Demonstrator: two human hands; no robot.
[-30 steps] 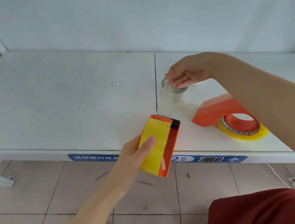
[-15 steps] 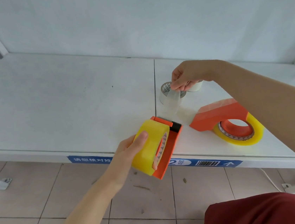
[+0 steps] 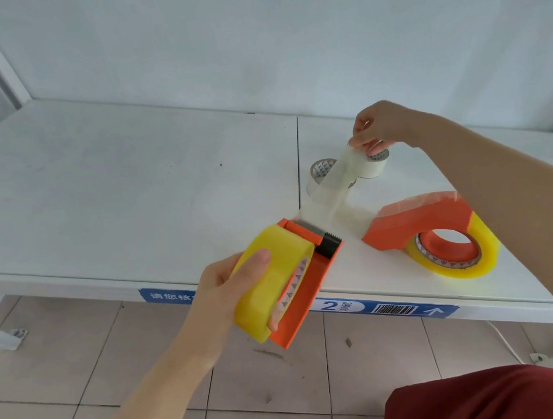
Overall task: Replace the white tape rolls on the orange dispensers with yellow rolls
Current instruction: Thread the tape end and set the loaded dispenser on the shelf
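Landmark: held orange dispenser [image 3: 311, 286], tilted, over the near edge of the white table [image 3: 128, 191].

- Left hand [image 3: 229, 292]: clamped on the held dispenser. The thumb lies flat across the outer face of the yellow roll [image 3: 270, 275] mounted on it. 1 fingertip shows at the roll's lower edge.
- Black toothed cutter [image 3: 329, 243]: at the dispenser's far end, pointing toward the table.
- Tape strip [image 3: 331, 186]: pale and translucent, taut. It runs from the dispenser's far end up and to the right.
- Right hand [image 3: 379, 127]: beyond and right of the dispenser, above the table. Thumb and fingers are pinched together on the strip's upper end.
- 2 white tape rolls [image 3: 319, 177]: lying flat on the table beyond the dispenser. 1 is partly behind the strip, the other just under the right hand. I cannot tell whether that hand touches it, or whether the rolls touch each other.
- Second orange dispenser [image 3: 417, 220]: right of the held one, lying on its side on the table. A second yellow roll [image 3: 460, 262] sits around its hub.
- Table seam [image 3: 298, 162]: dark line running away from the dispenser's far end.
- Blue label [image 3: 382, 307]: on the table's front edge, just right of the dispenser. It shows a "2", a barcode and an arrow.
- Floor tiles [image 3: 111, 348]: beige, below the dispenser.
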